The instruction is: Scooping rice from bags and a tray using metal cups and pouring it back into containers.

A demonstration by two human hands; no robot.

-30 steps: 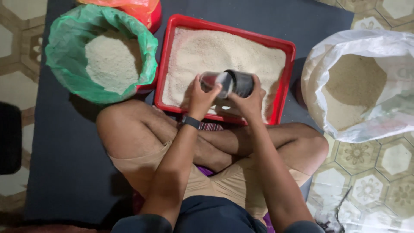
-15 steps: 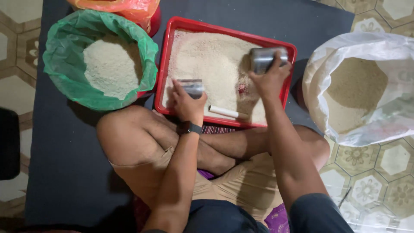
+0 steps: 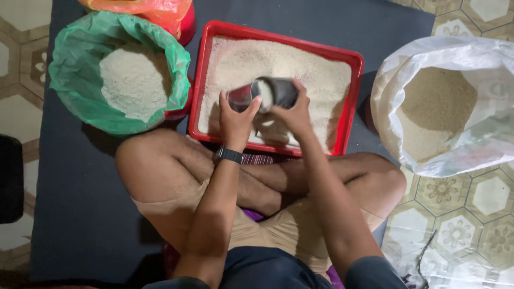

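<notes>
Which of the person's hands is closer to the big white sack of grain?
The right hand, over the red tray holding a metal cup, is nearer the white sack. The left hand is farther away.

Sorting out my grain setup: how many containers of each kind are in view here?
Bag-lined grain containers: 2, green bag, white sack
Orange bag: 1
Red tray: 1
Metal cups: 2, in left hand, in right hand
Total: 6
</notes>
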